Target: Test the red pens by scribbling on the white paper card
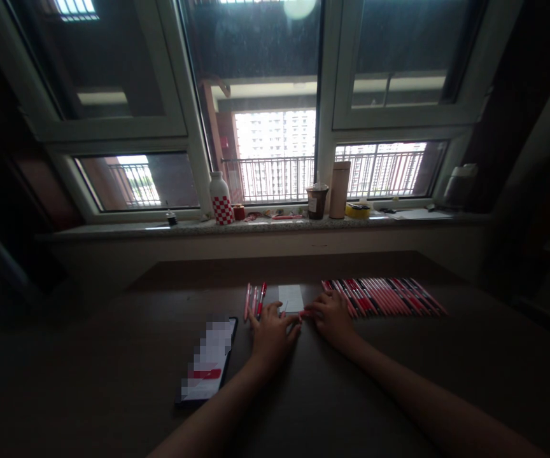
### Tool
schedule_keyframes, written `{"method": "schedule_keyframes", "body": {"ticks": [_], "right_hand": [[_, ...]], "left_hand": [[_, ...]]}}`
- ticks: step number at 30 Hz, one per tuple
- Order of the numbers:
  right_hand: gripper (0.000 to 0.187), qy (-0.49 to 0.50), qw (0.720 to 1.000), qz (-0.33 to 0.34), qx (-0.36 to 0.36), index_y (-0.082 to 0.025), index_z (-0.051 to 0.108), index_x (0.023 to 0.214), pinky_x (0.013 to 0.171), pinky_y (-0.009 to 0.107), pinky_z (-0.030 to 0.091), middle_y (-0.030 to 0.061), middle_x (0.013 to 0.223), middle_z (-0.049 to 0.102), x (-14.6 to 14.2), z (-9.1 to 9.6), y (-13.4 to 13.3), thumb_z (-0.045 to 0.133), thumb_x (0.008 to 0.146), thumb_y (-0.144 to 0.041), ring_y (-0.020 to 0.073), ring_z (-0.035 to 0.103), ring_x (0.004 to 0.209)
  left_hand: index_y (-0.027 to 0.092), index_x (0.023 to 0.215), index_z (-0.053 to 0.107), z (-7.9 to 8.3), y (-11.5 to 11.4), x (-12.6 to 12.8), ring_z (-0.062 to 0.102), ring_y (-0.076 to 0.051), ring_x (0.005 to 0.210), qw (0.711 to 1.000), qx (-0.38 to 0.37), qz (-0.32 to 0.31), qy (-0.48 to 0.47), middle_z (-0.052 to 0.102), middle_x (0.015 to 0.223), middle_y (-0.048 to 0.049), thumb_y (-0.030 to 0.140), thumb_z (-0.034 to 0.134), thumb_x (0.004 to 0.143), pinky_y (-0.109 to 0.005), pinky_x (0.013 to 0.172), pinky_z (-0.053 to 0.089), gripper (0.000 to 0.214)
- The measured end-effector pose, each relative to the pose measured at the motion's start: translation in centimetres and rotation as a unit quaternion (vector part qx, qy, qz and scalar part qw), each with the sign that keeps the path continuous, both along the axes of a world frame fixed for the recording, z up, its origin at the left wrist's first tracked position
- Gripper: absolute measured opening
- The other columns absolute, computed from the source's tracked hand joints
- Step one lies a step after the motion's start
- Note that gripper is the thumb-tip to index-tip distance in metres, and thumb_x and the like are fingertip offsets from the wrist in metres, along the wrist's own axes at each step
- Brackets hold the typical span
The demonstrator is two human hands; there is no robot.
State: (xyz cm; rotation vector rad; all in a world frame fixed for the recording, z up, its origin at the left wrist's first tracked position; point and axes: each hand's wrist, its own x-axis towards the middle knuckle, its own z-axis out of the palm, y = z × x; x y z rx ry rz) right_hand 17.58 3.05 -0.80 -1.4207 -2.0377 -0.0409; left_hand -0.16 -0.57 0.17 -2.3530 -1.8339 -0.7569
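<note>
My left hand (274, 332) is over the table, thumb and fingers closed together near a small white sheet (291, 298). A thin pale stick (284, 307) shows at its fingers; what the fingertips pinch is too small to make out. My right hand (335, 320) faces it, its fingers closed on a short pink-red pen part (306, 313). The hands' fingertips nearly meet. Left of the sheet lie a red pen (261, 299) and a few pink pens (247, 301). Beside my right hand stretches a long row of pink, red and black pens (384, 297).
A phone (208, 361) with a lit, partly blurred screen lies left of my left forearm on the dark table (151, 318). On the windowsill (256, 228) stand a red-checked bottle (221, 198), a drink cup (317, 201), a tan flask (339, 189) and yellow tape (358, 210).
</note>
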Motion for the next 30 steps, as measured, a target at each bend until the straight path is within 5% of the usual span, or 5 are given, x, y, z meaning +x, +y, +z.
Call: {"method": "schedule_keyframes", "body": {"ticks": [21,30], "right_hand": [[0.024,0.04,0.999,-0.01,0.022,-0.025,0.074,0.079,0.094,0.04,0.029,0.006,0.091,0.063,0.05,0.17,-0.28,0.06,0.072,-0.007,0.0273,0.042,0.105],[0.023,0.044,0.999,-0.019,0.015,-0.026,0.073,0.08,0.094,0.04,0.028,0.0043,0.092,0.063,-0.06,0.25,-0.34,0.062,0.071,-0.008,0.0265,0.041,0.105]], "left_hand": [[0.047,0.119,0.056,-0.24,0.0,0.15,0.036,-0.028,0.13,0.998,0.005,-0.045,0.038,0.046,0.136,-0.0065,0.054,0.053,0.082,-0.068,0.106,0.004,0.038],[0.039,0.117,0.059,-0.34,0.08,-0.01,0.036,-0.03,0.129,0.998,0.001,-0.043,0.037,0.046,0.137,-0.0079,0.053,0.051,0.083,-0.07,0.105,0.003,0.038]]}}
